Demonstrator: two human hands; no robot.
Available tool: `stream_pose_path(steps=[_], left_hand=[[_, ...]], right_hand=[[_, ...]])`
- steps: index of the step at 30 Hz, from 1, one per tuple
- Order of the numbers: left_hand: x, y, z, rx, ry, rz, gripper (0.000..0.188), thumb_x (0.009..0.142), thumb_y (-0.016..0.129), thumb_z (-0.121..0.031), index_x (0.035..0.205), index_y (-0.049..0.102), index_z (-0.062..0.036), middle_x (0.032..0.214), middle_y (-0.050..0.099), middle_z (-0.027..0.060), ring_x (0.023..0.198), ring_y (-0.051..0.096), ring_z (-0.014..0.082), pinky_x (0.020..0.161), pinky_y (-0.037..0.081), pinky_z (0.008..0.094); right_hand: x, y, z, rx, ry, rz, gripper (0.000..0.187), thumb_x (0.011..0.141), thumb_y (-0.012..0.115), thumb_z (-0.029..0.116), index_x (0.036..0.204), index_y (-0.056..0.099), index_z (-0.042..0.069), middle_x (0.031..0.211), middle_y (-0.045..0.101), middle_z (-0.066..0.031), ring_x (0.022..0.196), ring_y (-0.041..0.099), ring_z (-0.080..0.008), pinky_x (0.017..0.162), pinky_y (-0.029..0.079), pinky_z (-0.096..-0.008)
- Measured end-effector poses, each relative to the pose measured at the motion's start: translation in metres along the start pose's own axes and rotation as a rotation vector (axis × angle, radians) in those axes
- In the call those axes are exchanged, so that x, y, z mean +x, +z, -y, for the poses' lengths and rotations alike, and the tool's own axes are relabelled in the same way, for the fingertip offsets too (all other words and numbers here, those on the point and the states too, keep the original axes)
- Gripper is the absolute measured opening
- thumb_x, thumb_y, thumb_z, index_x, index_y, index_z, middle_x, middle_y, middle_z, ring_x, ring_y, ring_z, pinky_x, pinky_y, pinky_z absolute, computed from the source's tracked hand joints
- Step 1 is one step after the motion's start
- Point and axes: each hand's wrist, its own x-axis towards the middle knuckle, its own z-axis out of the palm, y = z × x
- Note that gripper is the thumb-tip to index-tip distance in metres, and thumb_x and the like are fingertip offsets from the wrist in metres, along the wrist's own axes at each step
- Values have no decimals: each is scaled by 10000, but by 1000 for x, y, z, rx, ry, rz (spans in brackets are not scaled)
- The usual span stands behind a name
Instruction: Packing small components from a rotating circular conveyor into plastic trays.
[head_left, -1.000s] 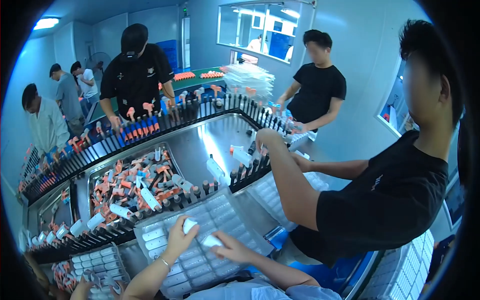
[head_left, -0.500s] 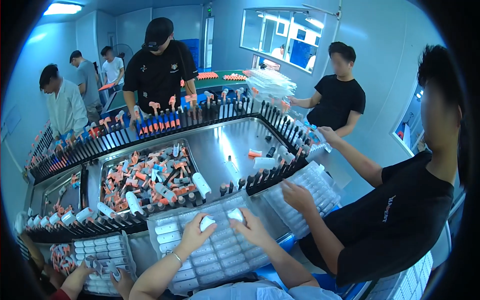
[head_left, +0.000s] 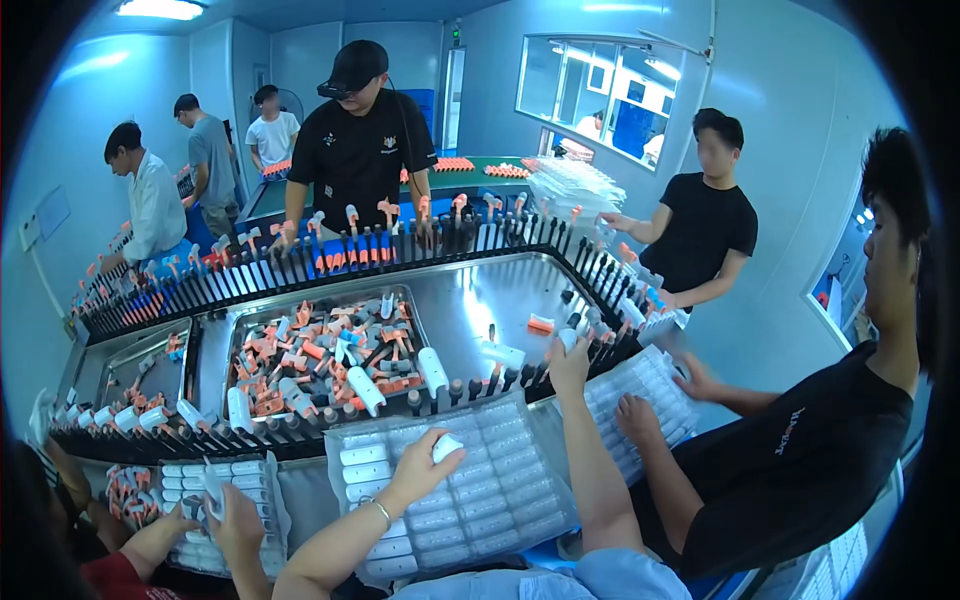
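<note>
My left hand (head_left: 422,474) is closed on a small white plastic shell (head_left: 448,447), held just above a clear blister tray (head_left: 480,478). White shells (head_left: 366,472) fill the left column of that tray, and its other pockets look clear. My right hand (head_left: 569,370) is stretched out to the black peg rack (head_left: 535,377) beyond the tray. Its fingers are closed around a pale shell (head_left: 568,338) at the pegs; whether the shell sits on a peg, I cannot tell.
A metal tray (head_left: 325,350) of mixed orange, grey and white parts lies inside the rack. White shells (head_left: 432,372) stand on front pegs. To my right, a co-worker's hand (head_left: 640,418) rests on another blister tray (head_left: 620,395); to my left, another person's hands (head_left: 235,520) work over a tray.
My right hand has moved from above the tray forward and right to the rack. My left hand stays over the tray with its white shell. The view has shifted slightly.
</note>
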Motion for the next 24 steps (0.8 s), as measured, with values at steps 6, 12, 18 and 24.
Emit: stream_pose_path(steps=[6, 12, 18, 24], left_hand=[[-4, 0, -1, 2, -4, 28, 354, 804, 669, -272, 1041, 538, -43, 834, 649, 134, 745, 647, 220, 661, 493, 307], [-10, -5, 5, 21, -20, -10, 359, 802, 673, -274, 1042, 535, -45, 837, 646, 128, 736, 644, 221, 656, 493, 305], [-4, -27, -39, -104, 142, -93, 296, 830, 644, -191, 1064, 527, -55, 767, 602, 68, 646, 588, 106, 580, 466, 274], [-16, -84, -34, -433, 196, -606, 233, 912, 519, -125, 1106, 473, -4, 798, 580, 50, 617, 549, 93, 566, 468, 227]], right_hand=[[11, 24, 9, -343, -275, 369, 372, 790, 550, 264, 989, 510, -48, 761, 619, -230, 759, 612, -408, 691, 478, -457], [-20, 62, 53, -598, -240, 648, 449, 814, 522, 313, 1090, 467, -36, 888, 631, -252, 852, 612, -425, 760, 484, -495], [-54, 43, 72, -468, -402, 609, 468, 829, 559, 307, 1085, 444, -69, 857, 606, -262, 809, 612, -402, 693, 485, -489], [-114, 22, 134, -200, -844, 377, 350, 762, 629, 154, 1048, 510, -7, 1029, 543, -191, 961, 524, -335, 796, 443, -418]])
